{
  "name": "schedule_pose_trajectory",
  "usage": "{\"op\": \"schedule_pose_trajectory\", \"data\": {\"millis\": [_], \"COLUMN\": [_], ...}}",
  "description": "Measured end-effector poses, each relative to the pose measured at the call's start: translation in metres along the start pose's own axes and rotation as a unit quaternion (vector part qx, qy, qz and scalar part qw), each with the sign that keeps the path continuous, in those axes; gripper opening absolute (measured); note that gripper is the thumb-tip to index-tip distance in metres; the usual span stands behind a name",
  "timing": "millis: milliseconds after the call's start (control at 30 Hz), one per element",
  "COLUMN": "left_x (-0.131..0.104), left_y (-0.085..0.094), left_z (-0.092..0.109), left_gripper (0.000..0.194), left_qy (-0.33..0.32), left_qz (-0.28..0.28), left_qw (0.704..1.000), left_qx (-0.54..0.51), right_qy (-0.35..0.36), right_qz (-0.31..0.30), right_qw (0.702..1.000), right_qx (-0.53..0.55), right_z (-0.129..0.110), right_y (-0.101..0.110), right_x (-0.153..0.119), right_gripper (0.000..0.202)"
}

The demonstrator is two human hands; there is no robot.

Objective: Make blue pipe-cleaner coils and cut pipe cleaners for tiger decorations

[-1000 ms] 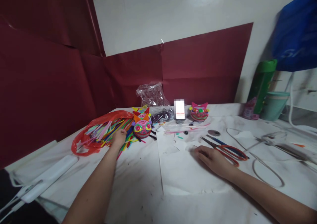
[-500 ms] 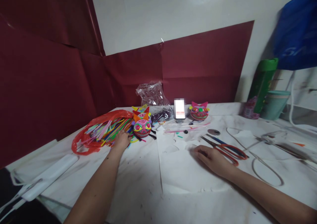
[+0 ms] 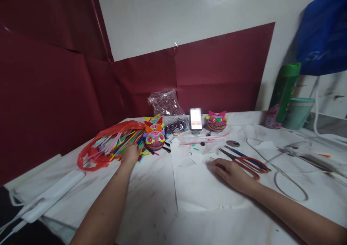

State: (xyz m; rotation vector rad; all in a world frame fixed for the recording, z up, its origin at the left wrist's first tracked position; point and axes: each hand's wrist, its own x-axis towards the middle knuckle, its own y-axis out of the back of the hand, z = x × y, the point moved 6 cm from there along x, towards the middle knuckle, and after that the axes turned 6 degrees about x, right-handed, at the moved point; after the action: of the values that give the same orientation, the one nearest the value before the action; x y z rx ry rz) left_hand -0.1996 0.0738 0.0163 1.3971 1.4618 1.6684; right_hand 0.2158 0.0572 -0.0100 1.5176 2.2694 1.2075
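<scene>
White worktop [image 3: 149,209], marbled with faint grey-brown veins. Toward its left edge, a see-through red bag [image 3: 81,162] around strips [image 3: 115,144] in yellow, green, blue, pink and white. Beside them, a toy head [image 3: 155,143] with orange ears, pink eyes ringed in yellow, purple side knobs. Near the back edge, a second head [image 3: 217,124]: pink ears, green nose, yellow knobs. Paper [image 3: 200,194], plain white. Scissors [image 3: 235,158], orange-red handles, dark blades. Toward the back right corner, a green bottle [image 3: 283,89] and pale green cup [image 3: 299,113].
</scene>
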Motion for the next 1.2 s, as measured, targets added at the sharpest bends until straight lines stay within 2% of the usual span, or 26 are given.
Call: {"op": "schedule_pose_trajectory", "data": {"millis": [133,267,433,800,1067,1200], "left_x": [-0.004,-0.008,-0.008,0.004,0.003,0.003], "left_y": [0.004,0.009,0.01,0.005,0.03,0.026], "left_z": [-0.002,-0.003,-0.005,-0.02,-0.036,-0.027], "left_gripper": [0.024,0.029,0.029,0.027,0.03,0.023], "left_qy": [0.025,0.058,0.066,0.089,0.145,0.123], "left_qz": [0.008,0.018,0.011,0.019,0.094,0.052], "left_qw": [1.0,0.998,0.998,0.988,0.973,0.981], "left_qx": [0.007,0.014,0.0,-0.126,-0.154,-0.139], "right_qy": [0.003,0.008,0.013,0.012,0.012,0.014], "right_qz": [-0.001,0.003,0.004,-0.001,0.002,0.004], "right_qw": [1.0,1.0,1.0,1.0,1.0,1.0], "right_qx": [-0.003,-0.004,-0.005,-0.012,-0.003,-0.002], "right_z": [-0.001,-0.002,-0.001,0.0,-0.001,0.001], "right_y": [0.0,0.001,0.001,0.0,0.0,0.0], "right_x": [-0.001,0.001,0.001,0.002,0.001,0.001], "right_gripper": [0.025,0.025,0.024,0.025,0.025,0.025]}}
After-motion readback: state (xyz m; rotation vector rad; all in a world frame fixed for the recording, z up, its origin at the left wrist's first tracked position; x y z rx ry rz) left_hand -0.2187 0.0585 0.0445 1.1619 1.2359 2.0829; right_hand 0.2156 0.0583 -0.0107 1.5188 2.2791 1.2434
